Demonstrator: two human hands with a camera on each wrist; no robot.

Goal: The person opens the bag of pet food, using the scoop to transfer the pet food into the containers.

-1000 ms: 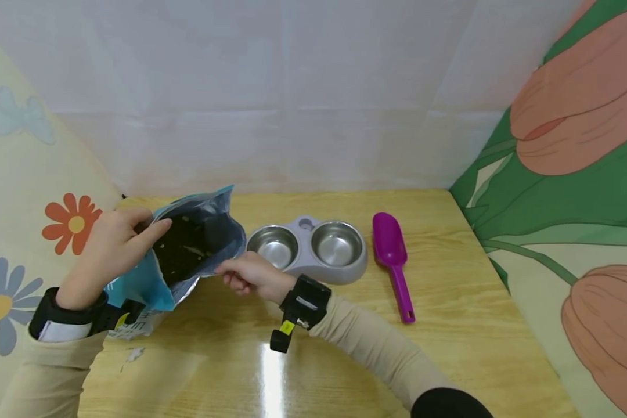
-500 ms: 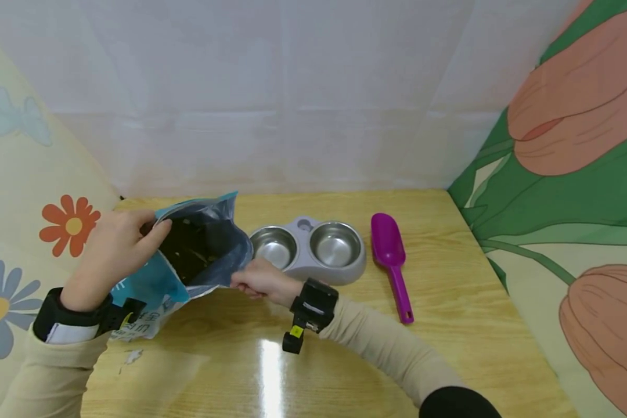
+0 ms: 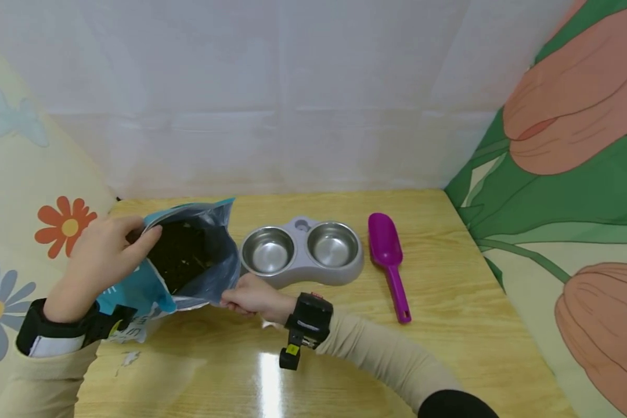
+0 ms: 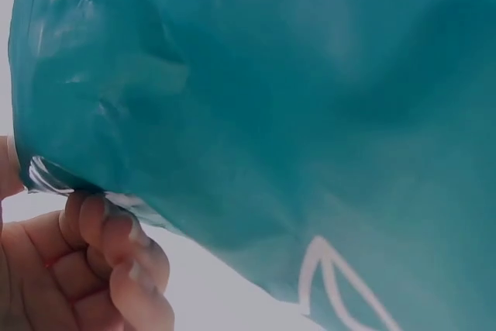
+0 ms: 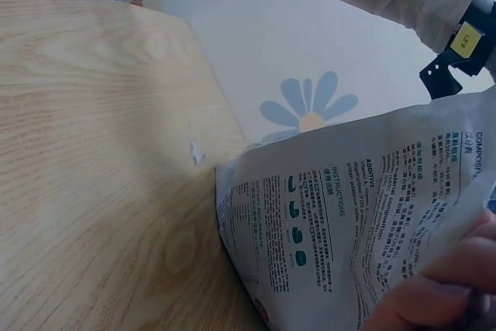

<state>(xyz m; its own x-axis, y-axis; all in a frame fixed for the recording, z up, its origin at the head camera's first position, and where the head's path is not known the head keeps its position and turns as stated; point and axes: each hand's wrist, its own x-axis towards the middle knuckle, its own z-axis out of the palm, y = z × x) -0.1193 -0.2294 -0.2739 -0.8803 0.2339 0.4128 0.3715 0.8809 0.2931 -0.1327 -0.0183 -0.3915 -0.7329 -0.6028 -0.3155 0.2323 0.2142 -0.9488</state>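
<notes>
An opened blue-and-white foil bag [image 3: 136, 287] with a silver lining stands at the left of the table, its mouth spread wide. Dark crumbly contents [image 3: 180, 261] with pale flecks show inside. My left hand [image 3: 101, 252] pinches the left rim, thumb inside and fingers outside; in the left wrist view its curled fingers [image 4: 116, 246] lie under the bag's edge. At the near right corner of the mouth, my right hand [image 3: 258, 296] grips the rim. The right wrist view has the bag's printed white side [image 5: 310, 222], with part of the right fingers [image 5: 434, 300] at its edge.
A grey double pet bowl [image 3: 313, 278] with two steel dishes sits just right of the bag. Further right lies a purple scoop [image 3: 386, 244], handle toward me. A small white scrap [image 3: 130, 358] is on the wooden table [image 3: 214, 371] near the left arm.
The bag's mouth has come down a little, with my right hand lower at its corner. Both hands keep hold of the rim. The bowl and scoop stay in place.
</notes>
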